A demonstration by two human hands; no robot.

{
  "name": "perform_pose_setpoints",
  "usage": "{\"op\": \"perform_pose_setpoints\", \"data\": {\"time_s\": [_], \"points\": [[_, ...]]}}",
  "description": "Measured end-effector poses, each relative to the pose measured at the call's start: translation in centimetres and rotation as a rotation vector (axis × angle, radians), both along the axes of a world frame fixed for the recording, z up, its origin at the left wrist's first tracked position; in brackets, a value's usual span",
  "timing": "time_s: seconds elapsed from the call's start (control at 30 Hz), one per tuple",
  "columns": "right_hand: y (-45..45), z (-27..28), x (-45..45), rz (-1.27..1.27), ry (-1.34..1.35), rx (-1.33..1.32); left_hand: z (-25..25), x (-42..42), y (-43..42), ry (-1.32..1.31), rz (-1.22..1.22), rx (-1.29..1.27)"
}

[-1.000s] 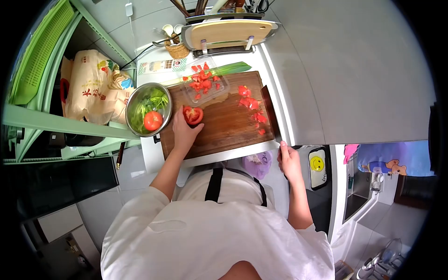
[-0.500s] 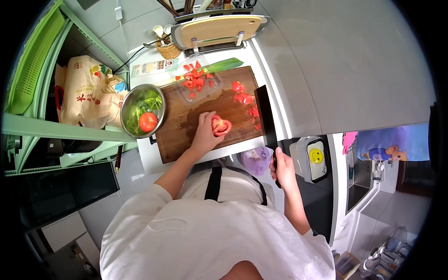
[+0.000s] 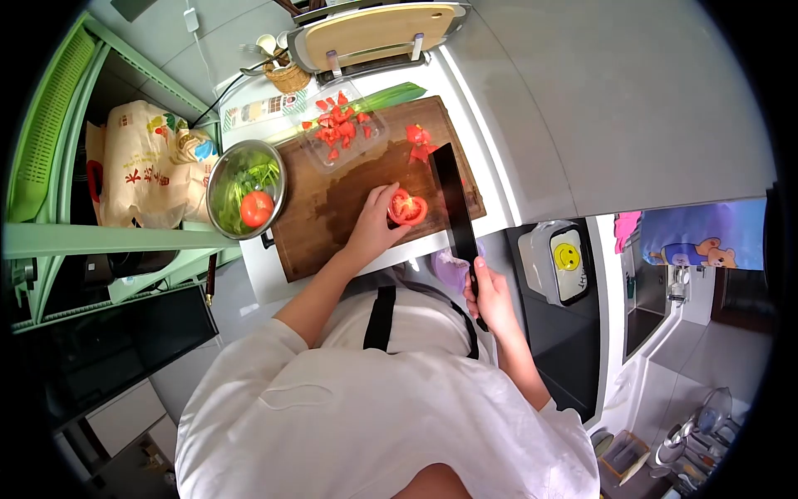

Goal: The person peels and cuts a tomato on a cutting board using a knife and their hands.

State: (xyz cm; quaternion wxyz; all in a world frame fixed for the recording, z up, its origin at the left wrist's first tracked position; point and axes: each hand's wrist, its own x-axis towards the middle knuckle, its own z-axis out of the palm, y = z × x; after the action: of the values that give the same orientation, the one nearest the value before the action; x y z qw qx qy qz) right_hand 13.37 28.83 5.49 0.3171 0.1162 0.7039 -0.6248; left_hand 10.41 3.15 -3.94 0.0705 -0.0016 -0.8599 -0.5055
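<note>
My left hand (image 3: 378, 219) grips a cut tomato (image 3: 407, 207), its sliced face showing, on the wooden cutting board (image 3: 328, 208). In my right hand (image 3: 491, 296) is the handle of a dark cleaver (image 3: 453, 202), whose blade stands just right of the tomato, apart from it. Chopped tomato pieces (image 3: 419, 143) lie on the board's far right, partly behind the blade. More red pieces (image 3: 337, 126) sit in a clear plastic container (image 3: 374, 142) at the far side. A steel bowl (image 3: 214, 208) at the left holds a whole tomato (image 3: 256, 209) and green vegetables (image 3: 256, 175).
A long green onion (image 3: 391, 96) lies behind the container. Beyond it are a cutting board rack (image 3: 378, 37) and a wicker utensil basket (image 3: 288, 78). Left stands a green shelf with a paper bag (image 3: 150, 166). A purple bag (image 3: 450, 270) hangs by the counter's front edge.
My right hand has brought the cleaver left, closer to the tomato. My left hand has shifted slightly right, and the tomato's cut face has turned more upward. The view has moved a little.
</note>
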Motion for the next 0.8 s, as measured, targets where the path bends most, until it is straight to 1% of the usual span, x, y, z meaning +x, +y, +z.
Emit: {"op": "perform_pose_setpoints", "data": {"time_s": [0.1,0.13,0.23,0.33,0.43,0.47,0.57,0.6,0.67,0.77,0.8], "points": [[0.1,-0.2,-0.2,-0.002,-0.028,-0.008,0.4,-0.3,-1.1,0.058,0.046,-0.041],[0.2,-0.3,-0.2,0.004,-0.021,-0.014,-0.3,-0.4,-1.5,0.024,0.075,0.037],[0.4,-0.7,-0.6,0.025,-0.004,-0.021,-1.4,-0.4,-2.0,-0.065,0.143,0.149],[0.2,-0.8,-1.1,0.035,-0.007,0.01,-0.8,-0.5,-0.2,-0.099,0.284,-0.13],[-0.2,-0.7,-1.5,0.04,-0.002,0.017,-0.4,-1.6,0.9,-0.173,0.321,-0.191],[-0.2,-0.8,-1.7,0.039,0.004,0.011,-0.7,-1.8,1.1,-0.116,0.325,-0.186],[-0.2,-1.0,-2.2,0.046,0.005,0.013,-0.4,-2.4,0.9,-0.129,0.242,-0.202],[-0.3,-1.1,-2.4,0.049,0.002,0.017,-0.5,-2.5,0.6,-0.095,0.189,-0.171],[-0.2,-1.0,-3.0,0.064,-0.073,-0.013,-1.0,-2.4,-0.5,-0.029,0.081,-0.11],[-0.5,-1.5,-3.9,0.105,-0.168,-0.062,-1.9,-2.4,-2.3,-0.006,-0.036,-0.038],[-0.7,-1.7,-4.1,0.11,-0.216,-0.091,-1.8,-2.3,-2.4,-0.013,-0.029,-0.023]]}}
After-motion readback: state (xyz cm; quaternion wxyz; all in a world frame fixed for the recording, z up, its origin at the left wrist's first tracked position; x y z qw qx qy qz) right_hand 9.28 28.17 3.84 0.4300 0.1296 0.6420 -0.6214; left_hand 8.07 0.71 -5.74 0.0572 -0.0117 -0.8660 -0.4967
